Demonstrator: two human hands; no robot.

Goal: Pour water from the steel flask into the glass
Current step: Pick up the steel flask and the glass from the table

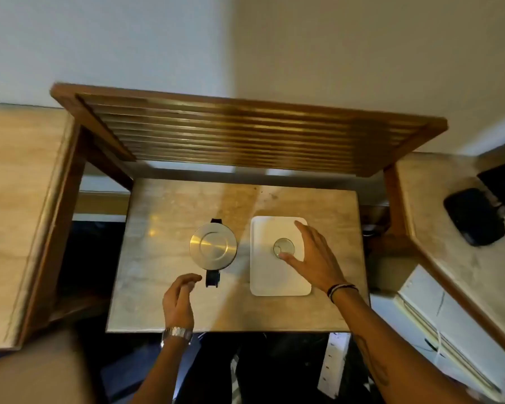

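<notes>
Barely started imo: steel flask [213, 246] lid on, untouched. Left hand [179, 298] open nr its handle, right hand [312, 255] open beside glass [283, 246]. Pour still to do.

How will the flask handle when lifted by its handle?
The flask looks like rigid steel, wide-bodied, so probably heavy if full. Its black handle sits to one side, so it may swing or tip on lifting. The polished lid looks slippery; the handle seems safer.
</notes>
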